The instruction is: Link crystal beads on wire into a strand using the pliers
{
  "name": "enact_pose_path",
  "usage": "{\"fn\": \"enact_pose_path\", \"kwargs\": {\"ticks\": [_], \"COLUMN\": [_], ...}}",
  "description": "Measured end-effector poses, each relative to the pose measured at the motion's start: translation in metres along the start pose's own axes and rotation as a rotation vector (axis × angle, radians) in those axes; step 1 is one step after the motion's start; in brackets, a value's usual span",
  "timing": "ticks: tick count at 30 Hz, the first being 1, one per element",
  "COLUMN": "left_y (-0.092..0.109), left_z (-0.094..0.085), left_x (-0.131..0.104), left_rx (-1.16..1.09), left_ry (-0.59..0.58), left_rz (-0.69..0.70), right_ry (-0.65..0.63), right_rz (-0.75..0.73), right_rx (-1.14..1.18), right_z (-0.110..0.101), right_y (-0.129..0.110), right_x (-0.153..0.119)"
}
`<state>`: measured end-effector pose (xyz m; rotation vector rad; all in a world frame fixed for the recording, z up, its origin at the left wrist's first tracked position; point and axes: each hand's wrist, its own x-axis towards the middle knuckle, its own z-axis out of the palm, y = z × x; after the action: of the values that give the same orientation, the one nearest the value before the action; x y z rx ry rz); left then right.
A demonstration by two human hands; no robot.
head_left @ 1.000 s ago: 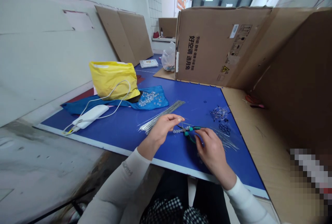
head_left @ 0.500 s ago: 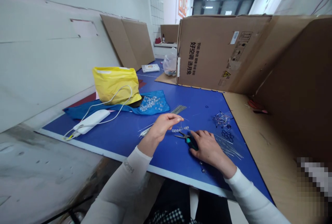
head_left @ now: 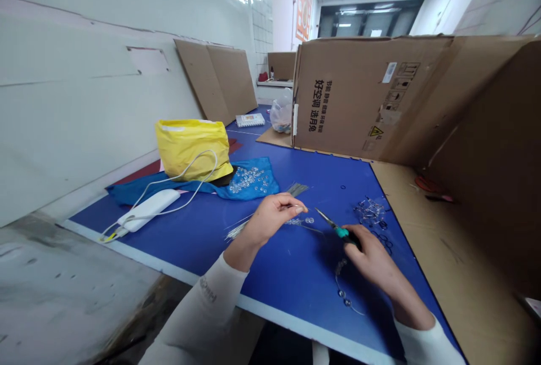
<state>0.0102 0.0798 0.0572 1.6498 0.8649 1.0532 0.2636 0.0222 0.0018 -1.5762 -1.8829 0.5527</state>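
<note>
My left hand (head_left: 276, 219) is pinched closed on a thin wire, whose end shows just past the fingertips. Several clear beads (head_left: 309, 220) lie beneath those fingers, partly covered; whether they are on the same wire I cannot tell. Wrapped in my right hand (head_left: 374, 266) is a pair of pliers (head_left: 341, 232) with green and black handles. Its narrow jaws point up and left, a short distance right of my left fingertips and apart from them. A curved wire with clear beads (head_left: 341, 293) rests on the blue table (head_left: 291, 303) below the pliers.
Loose clear beads (head_left: 249, 179) lie on a blue cloth (head_left: 270, 170) beside a yellow bag (head_left: 192, 148). A white power strip (head_left: 150, 210) with a cord sits left. Thin wires (head_left: 298, 188), a beaded wire pile (head_left: 369, 212) and dark rings (head_left: 382, 241) surround the hands. A large cardboard box (head_left: 350, 100) stands behind.
My right hand has lifted the pliers off the table and swung their jaws upward, moving right and uncovering the beaded wire. My left hand keeps its pinch. The view has tilted slightly up.
</note>
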Motion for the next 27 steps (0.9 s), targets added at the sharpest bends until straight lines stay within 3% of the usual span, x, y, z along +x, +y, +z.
{"fn": "enact_pose_path", "kwargs": {"ticks": [6, 13, 22, 27], "left_y": [0.001, 0.004, -0.001, -0.001], "left_z": [0.0, 0.001, 0.002, 0.01], "left_x": [-0.003, -0.006, -0.007, -0.006], "left_rx": [0.114, 0.239, 0.161, 0.075], "left_ry": [-0.004, 0.006, 0.023, 0.002], "left_rz": [0.039, 0.091, -0.016, -0.134], "right_ry": [-0.121, -0.249, -0.153, -0.049], "right_rz": [-0.026, -0.079, -0.119, 0.024], "right_rx": [0.37, 0.33, 0.213, 0.304], "right_z": [-0.027, -0.014, -0.01, 0.006], "right_y": [-0.015, -0.021, -0.019, -0.021], "right_x": [-0.011, -0.013, -0.011, -0.009]}}
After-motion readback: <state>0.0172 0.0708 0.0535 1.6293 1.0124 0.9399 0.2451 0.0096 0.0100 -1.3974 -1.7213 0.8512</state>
